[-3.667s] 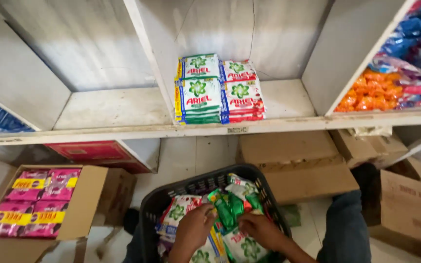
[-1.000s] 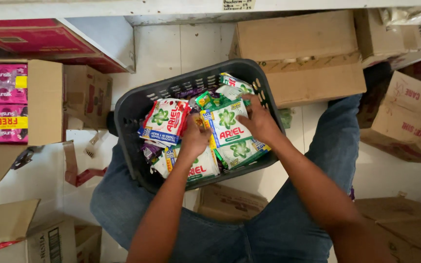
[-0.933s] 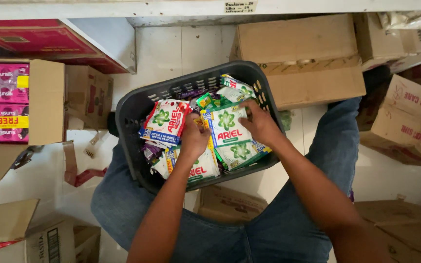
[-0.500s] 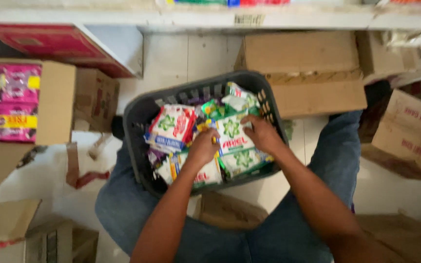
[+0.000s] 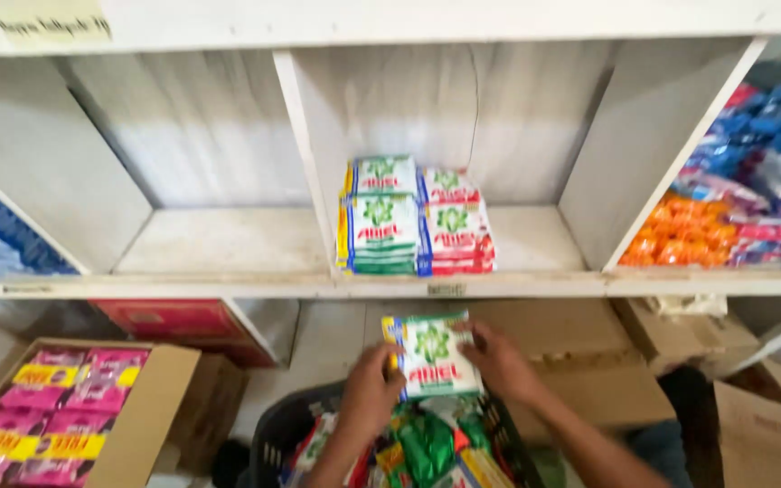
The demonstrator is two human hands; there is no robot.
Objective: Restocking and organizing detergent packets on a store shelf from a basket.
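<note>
Both my hands hold a small stack of green and white detergent packets [image 5: 430,354] above a dark plastic basket [image 5: 275,436] on my lap. My left hand [image 5: 370,393] grips the stack's left side and my right hand [image 5: 499,361] its right side. The basket holds several more green and red packets [image 5: 427,447]. Just above, in the middle compartment of a white shelf [image 5: 228,242], stand stacked green packets [image 5: 378,215] and red packets [image 5: 456,222] of the same kind.
An open cardboard box [image 5: 151,411] of pink and yellow packets sits at the lower left. Brown cardboard boxes [image 5: 752,420] lie on the floor to the right. The right shelf compartment holds orange, pink and blue packets [image 5: 725,217]. The left compartment has bare shelf board.
My hands have lifted a stack of green packets out of the basket and up toward the shelf. The view has tilted up from my lap to the shelf.
</note>
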